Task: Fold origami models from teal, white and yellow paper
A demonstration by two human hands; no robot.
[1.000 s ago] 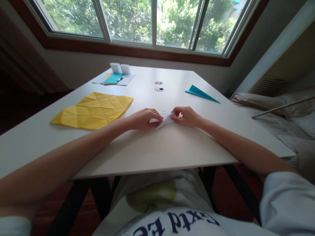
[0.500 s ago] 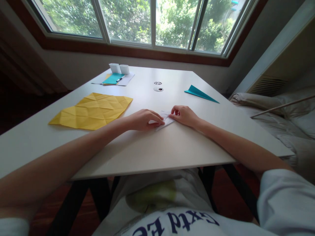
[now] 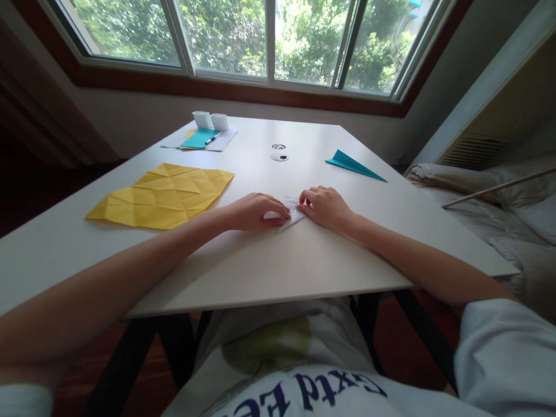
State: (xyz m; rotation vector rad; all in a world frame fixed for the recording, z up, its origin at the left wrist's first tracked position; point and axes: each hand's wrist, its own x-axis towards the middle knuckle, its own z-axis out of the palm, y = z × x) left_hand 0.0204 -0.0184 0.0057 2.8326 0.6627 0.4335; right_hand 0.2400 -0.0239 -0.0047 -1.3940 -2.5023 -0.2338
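A small folded piece of white paper (image 3: 293,218) lies on the white table in front of me, partly covered by my fingers. My left hand (image 3: 259,211) has its thumb and fingers closed on the paper's left side. From the right, my right hand (image 3: 324,205) pinches the paper's right edge with curled fingers. To the left of my left hand lies a creased yellow sheet of paper (image 3: 167,197), spread out. Beyond my right hand rests a teal paper plane (image 3: 354,165).
At the table's far left, two small white paper boxes (image 3: 210,121) stand behind a teal sheet (image 3: 200,139), white paper and a marker (image 3: 212,139). Two round inserts (image 3: 279,157) are set in the tabletop (image 3: 243,272). A thin stick (image 3: 495,188) reaches in at the right.
My right hand has shifted slightly to the left along the folded white paper, its fingers curling more. My left hand stays in place, and the paper has barely moved.
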